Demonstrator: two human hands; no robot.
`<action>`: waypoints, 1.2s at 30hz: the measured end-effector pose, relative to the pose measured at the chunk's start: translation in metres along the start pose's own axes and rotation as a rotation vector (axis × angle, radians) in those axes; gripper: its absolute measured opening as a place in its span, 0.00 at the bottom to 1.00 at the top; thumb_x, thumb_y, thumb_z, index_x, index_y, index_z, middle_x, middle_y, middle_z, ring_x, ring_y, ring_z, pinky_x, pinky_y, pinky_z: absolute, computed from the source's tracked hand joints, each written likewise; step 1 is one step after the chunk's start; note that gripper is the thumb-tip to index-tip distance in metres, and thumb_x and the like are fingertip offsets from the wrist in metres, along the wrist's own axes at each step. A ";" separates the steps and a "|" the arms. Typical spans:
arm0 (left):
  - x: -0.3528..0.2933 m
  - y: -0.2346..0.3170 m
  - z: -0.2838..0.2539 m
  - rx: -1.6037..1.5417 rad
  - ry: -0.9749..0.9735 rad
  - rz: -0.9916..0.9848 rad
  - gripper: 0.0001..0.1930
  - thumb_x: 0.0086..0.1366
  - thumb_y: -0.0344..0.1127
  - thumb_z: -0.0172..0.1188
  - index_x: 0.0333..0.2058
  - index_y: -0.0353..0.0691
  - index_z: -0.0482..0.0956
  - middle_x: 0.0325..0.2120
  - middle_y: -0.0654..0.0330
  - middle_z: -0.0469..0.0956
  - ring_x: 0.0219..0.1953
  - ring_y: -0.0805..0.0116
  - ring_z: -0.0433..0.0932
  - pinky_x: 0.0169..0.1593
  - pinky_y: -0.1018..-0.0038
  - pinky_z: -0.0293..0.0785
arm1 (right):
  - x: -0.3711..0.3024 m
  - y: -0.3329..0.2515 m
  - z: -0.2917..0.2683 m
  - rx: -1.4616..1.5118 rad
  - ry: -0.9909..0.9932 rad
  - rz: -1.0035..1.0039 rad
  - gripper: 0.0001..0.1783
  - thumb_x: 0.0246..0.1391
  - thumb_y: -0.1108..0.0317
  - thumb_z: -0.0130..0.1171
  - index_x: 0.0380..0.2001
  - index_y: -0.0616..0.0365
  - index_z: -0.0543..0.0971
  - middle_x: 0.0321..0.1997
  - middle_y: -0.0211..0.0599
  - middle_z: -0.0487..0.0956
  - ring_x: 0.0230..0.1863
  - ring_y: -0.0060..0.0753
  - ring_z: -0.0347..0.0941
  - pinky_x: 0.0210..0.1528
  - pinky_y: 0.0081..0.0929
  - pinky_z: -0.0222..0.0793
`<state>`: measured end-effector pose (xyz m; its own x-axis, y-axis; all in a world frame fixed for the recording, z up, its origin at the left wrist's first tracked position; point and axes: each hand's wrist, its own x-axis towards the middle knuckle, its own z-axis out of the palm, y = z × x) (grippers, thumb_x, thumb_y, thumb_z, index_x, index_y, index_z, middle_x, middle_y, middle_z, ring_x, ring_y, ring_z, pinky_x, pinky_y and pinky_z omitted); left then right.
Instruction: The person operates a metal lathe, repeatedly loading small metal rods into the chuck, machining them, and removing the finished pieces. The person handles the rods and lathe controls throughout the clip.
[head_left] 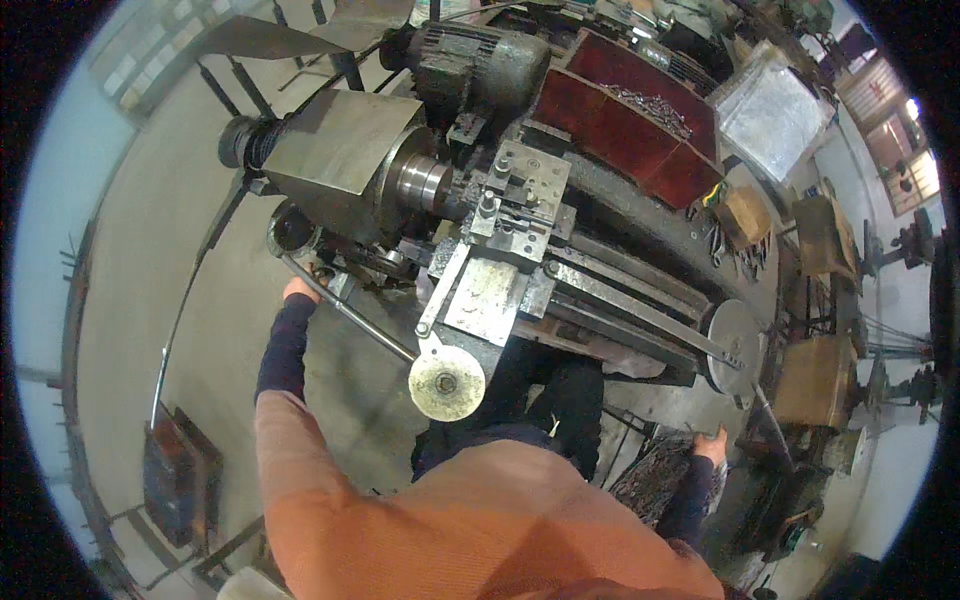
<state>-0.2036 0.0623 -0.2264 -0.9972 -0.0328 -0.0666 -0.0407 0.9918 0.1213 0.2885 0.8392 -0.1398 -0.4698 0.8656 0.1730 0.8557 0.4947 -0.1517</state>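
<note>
A small metal lathe stands before me, with a shiny round metal piece (424, 184) in its spindle beside the tool post (520, 200). My left hand (303, 288) is low on the lathe's left side, at the upper end of a long metal lever (350, 318). Its fingers are curled, and what lies in them is partly hidden. At the lower right, my right hand (710, 445) reaches to the edge of a container of dark small pieces (655, 475). Its fingers look apart, with nothing visible between them. A round pale disc (447, 383) sits on the near end of the cross slide.
Behind the lathe are a motor (480, 65) and a red tray (630, 130) holding small metal parts. Hand tools (715, 240) and a cardboard box (745, 215) lie to the right. A large round wheel (735, 345) ends the long bar. A dark box (180, 480) stands on the left floor.
</note>
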 end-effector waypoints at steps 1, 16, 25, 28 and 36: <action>0.003 -0.005 0.004 0.041 0.036 0.005 0.26 0.51 0.54 0.56 0.40 0.39 0.71 0.32 0.48 0.77 0.34 0.51 0.77 0.38 0.63 0.73 | -0.004 -0.014 -0.007 0.046 -0.057 -0.008 0.30 0.33 0.64 0.57 0.46 0.61 0.71 0.49 0.49 0.71 0.50 0.49 0.66 0.52 0.35 0.61; -0.010 -0.034 0.038 -0.070 -0.139 -0.148 0.19 0.53 0.45 0.55 0.43 0.48 0.72 0.36 0.52 0.77 0.41 0.55 0.75 0.43 0.61 0.71 | 0.055 -0.168 -0.094 0.316 -0.035 -0.471 0.20 0.29 0.68 0.58 0.33 0.61 0.78 0.29 0.46 0.78 0.33 0.42 0.76 0.39 0.30 0.69; -0.046 -0.049 -0.118 -0.051 0.379 -0.017 0.14 0.52 0.42 0.55 0.34 0.41 0.76 0.26 0.49 0.76 0.30 0.51 0.76 0.32 0.61 0.71 | 0.004 -0.472 -0.179 0.722 -0.007 -1.500 0.18 0.27 0.69 0.59 0.31 0.54 0.78 0.29 0.40 0.75 0.29 0.44 0.67 0.34 0.35 0.66; -0.100 -0.090 -0.240 0.075 0.516 -0.233 0.17 0.59 0.45 0.49 0.42 0.44 0.74 0.34 0.51 0.76 0.35 0.54 0.75 0.37 0.63 0.71 | -0.033 -0.555 -0.170 0.606 0.019 -1.633 0.16 0.27 0.64 0.58 0.26 0.54 0.79 0.28 0.38 0.76 0.32 0.44 0.67 0.37 0.34 0.66; -0.181 -0.106 -0.205 0.061 0.538 -0.489 0.27 0.55 0.62 0.46 0.38 0.43 0.74 0.32 0.50 0.76 0.37 0.51 0.75 0.40 0.58 0.70 | -0.073 -0.626 -0.144 0.097 -0.252 -1.479 0.13 0.28 0.62 0.57 0.21 0.57 0.81 0.27 0.46 0.78 0.33 0.47 0.73 0.42 0.34 0.70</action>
<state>-0.0317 -0.0617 -0.0245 -0.7591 -0.5147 0.3986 -0.5018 0.8527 0.1455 -0.1814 0.4555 0.0829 -0.9053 -0.4208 0.0580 -0.4239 0.9038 -0.0584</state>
